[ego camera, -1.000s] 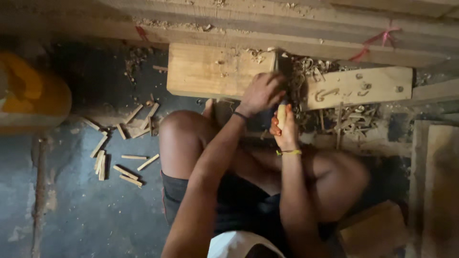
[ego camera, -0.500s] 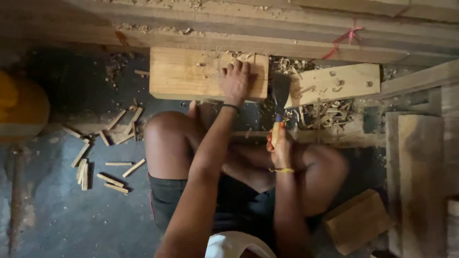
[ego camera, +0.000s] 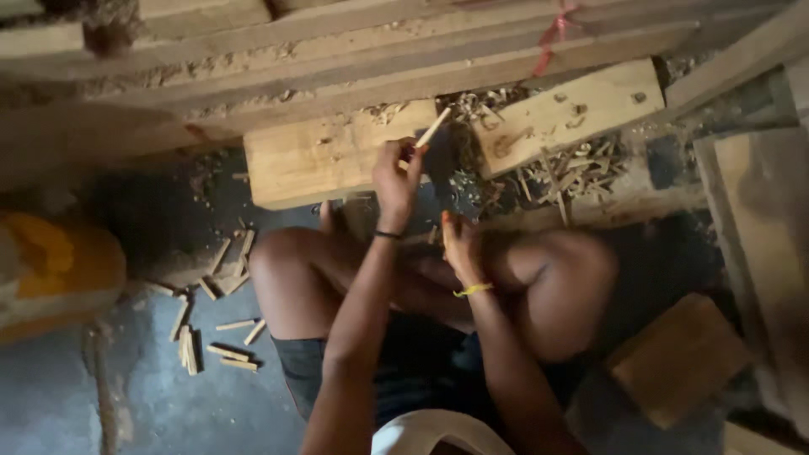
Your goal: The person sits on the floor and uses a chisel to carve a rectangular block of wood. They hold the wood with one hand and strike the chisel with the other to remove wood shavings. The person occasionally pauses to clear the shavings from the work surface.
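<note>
left hand pinches a thin wood stick upright at the wood block's right edge, right hand fisted on an orange-handled blade; best keep fingertips high, off the cutting line.

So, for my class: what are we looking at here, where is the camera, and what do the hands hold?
There is no machine here: a person sits on the floor with knees bent, and the camera on their head looks down at their own arms. The left hand is raised with a thin wooden stick in its grip, over a pale wooden block. The right hand holds something orange, too blurred to name. A second block lies to the right amid wood shavings. More cut sticks lie scattered on the grey floor.
</note>
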